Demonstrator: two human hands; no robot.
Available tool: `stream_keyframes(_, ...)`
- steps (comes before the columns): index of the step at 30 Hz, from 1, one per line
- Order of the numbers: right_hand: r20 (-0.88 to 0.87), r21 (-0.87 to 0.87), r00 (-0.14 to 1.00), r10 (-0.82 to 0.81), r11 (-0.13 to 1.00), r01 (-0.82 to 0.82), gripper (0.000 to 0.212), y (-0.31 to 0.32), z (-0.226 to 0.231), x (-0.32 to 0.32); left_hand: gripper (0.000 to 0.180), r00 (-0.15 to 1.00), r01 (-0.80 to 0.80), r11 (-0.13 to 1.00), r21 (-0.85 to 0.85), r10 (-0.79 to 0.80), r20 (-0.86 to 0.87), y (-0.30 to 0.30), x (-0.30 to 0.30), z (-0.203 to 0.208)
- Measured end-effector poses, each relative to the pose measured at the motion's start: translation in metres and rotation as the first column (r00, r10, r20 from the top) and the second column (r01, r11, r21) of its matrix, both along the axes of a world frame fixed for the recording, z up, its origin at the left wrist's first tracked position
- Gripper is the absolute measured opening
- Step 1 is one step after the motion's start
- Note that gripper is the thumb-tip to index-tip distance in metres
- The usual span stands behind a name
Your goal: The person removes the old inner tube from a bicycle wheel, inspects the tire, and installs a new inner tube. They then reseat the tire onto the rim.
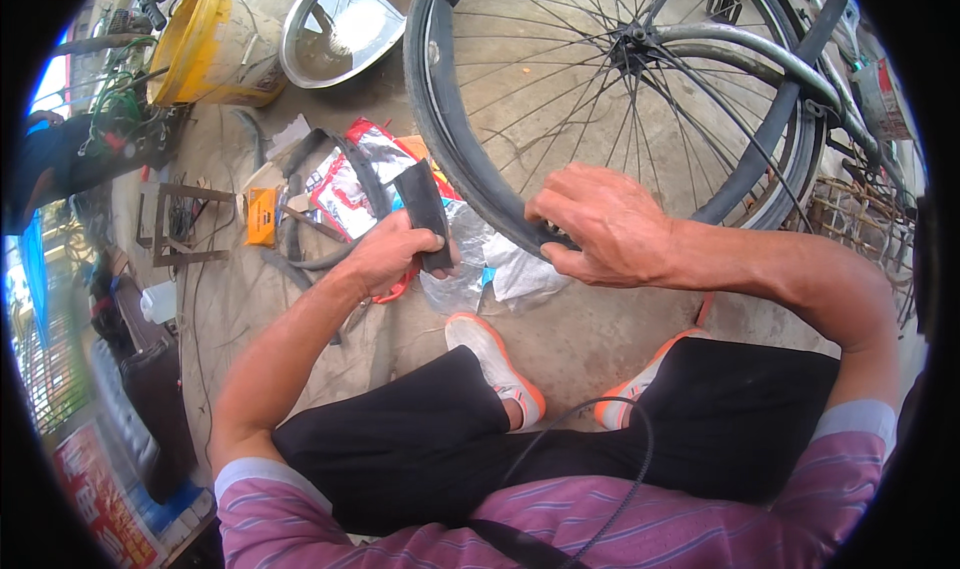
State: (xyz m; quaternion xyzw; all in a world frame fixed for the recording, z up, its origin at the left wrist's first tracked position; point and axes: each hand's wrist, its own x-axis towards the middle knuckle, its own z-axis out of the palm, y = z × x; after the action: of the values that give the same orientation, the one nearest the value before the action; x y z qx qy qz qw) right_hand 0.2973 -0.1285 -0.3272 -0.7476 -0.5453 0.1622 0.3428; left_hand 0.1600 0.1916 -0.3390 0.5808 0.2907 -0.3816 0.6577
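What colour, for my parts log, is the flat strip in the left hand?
Black; the strip shows best in the head view.

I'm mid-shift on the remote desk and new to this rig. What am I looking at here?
There is no machine at work here, only a person's two bare hands. The one picture comes from a fisheye camera on that person's head, looking down, so straight edges bend; its left is the person's left. The left hand holds a flat black piece. The right hand is at the tyre of a spoked wheel; whether it grips anything is hard to tell. On the ground lie black tubing, an orange packet and clear plastic; farther off are a yellow bucket and a metal basin.
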Motion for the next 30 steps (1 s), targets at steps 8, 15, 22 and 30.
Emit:
stream_keyframes(8, -0.034, -0.279, 0.999, 0.004, 0.960, -0.014, 0.043, 0.015, -0.001, 0.003, 0.039, 0.991, -0.063, 0.980, 0.190, 0.038, 0.131, -0.013, 0.021, -0.006)
stream_keyframes(15, -0.311, -0.494, 0.946, -0.087, 0.866, -0.082, 0.049, 0.026, 0.001, 0.014, 0.062, 0.963, -0.244, 0.941, 0.236, 0.207, 0.174, -0.038, 0.044, -0.011)
stream_keyframes(22, -0.172, -0.192, 0.982, -0.078, 0.980, 0.044, 0.038, 0.017, -0.027, 0.021, 0.055, 0.971, -0.234, 0.866, 0.442, 0.188, 0.146, -0.046, 0.065, -0.022)
stream_keyframes(30, -0.073, -0.107, 0.997, 0.017, 0.994, -0.024, 0.028, 0.012, -0.042, 0.025, 0.043, 0.991, -0.127, 0.824, 0.553, 0.128, 0.037, -0.041, 0.076, 0.013)
